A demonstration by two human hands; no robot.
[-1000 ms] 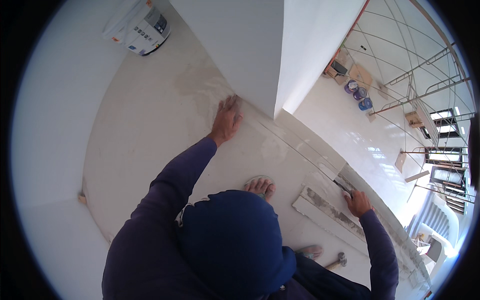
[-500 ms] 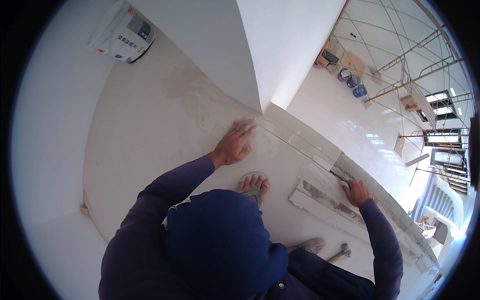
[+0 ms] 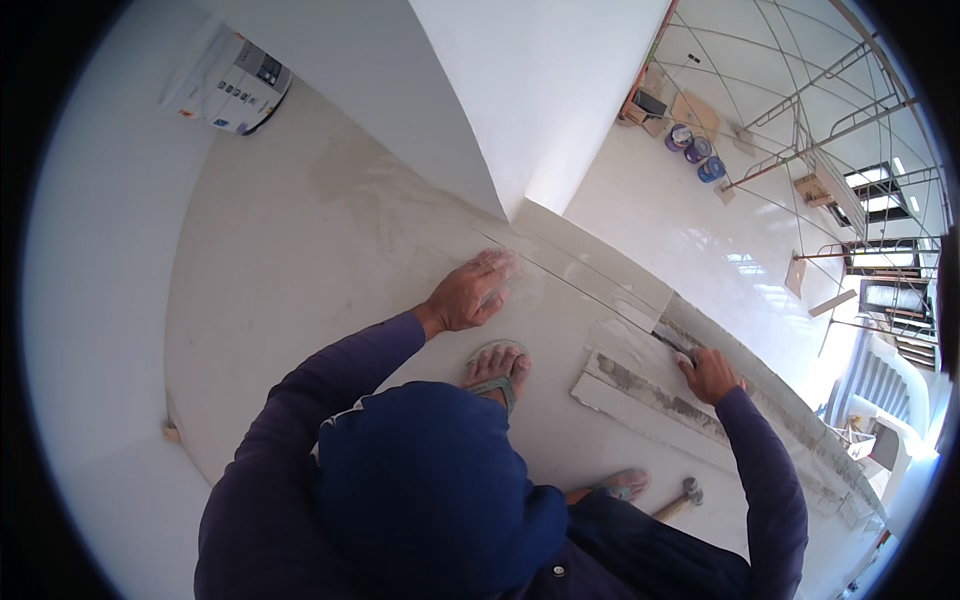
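My left hand [image 3: 470,292] lies on the pale floor tiles [image 3: 290,270], fingers stretched out and dusty, the tips beside a straight dark joint line [image 3: 575,288]. That line runs from near the wall corner toward my right hand [image 3: 714,376]. Closed fingers of the right hand grip a slim, dark-handled tool [image 3: 672,345], whose tip meets the joint at the edge of the tiling; its blade is too small to make out. Close to this hand, a long cut tile strip [image 3: 640,405] with a rough grey edge rests on the floor.
A hammer [image 3: 682,498] lies by my right foot [image 3: 628,484]; my left foot [image 3: 497,365] is between my hands. A white wall corner [image 3: 508,205] stands ahead. A white bucket [image 3: 235,85] sits far left. Scaffolding [image 3: 800,150] and several paint cans [image 3: 697,150] are beyond the floor edge.
My left hand has slid slightly nearer and to the right over the tiles, uncovering more of the joint line. The right hand keeps its grip at about the same spot. The view has shifted slightly.
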